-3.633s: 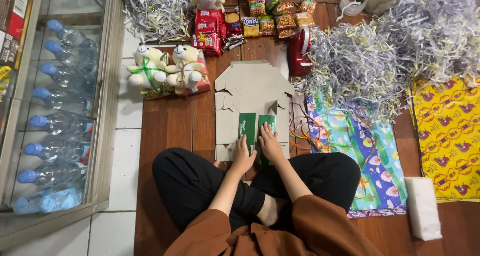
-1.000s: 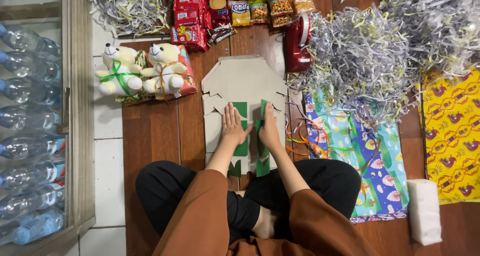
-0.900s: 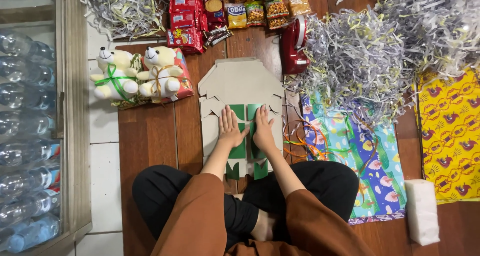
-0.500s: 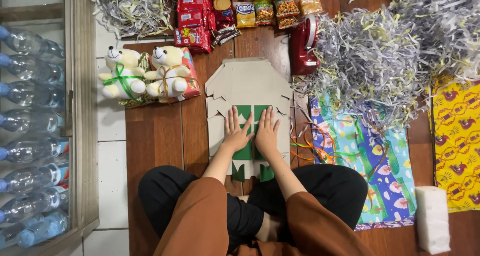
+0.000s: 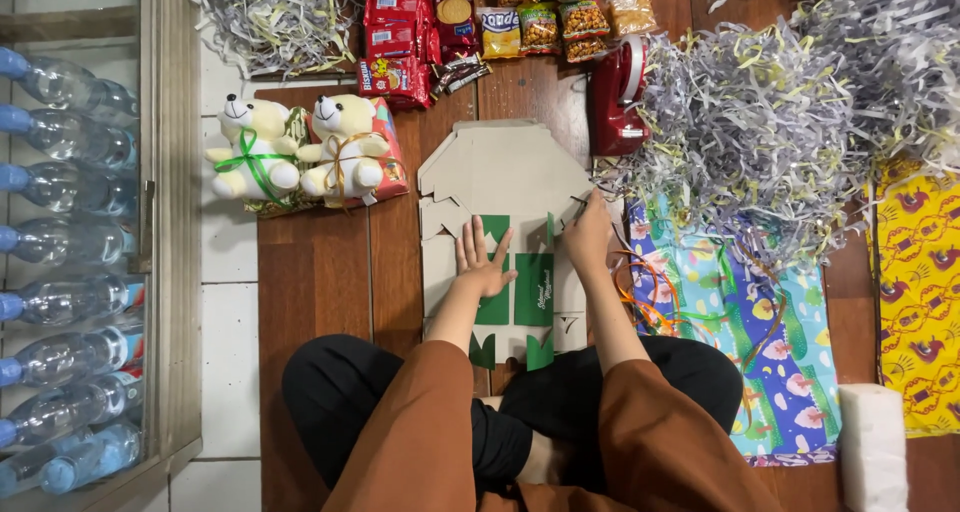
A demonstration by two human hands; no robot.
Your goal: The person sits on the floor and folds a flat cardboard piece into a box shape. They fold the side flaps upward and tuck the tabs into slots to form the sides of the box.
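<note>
A flattened grey cardboard box with green printed panels lies on the wooden floor in front of my crossed legs. My left hand presses flat on its left green panel, fingers spread. My right hand rests on the box's right edge, fingers curled over the flap there. Neither hand holds anything loose.
Two small teddy bears sit to the left, snack packets beyond the box, a red tape dispenser at its upper right. Shredded paper and patterned wrapping sheets spread on the right. A cabinet of water bottles stands left.
My right hand slid from the box's middle out to its right edge. My left hand stayed pressed on the green panel.
</note>
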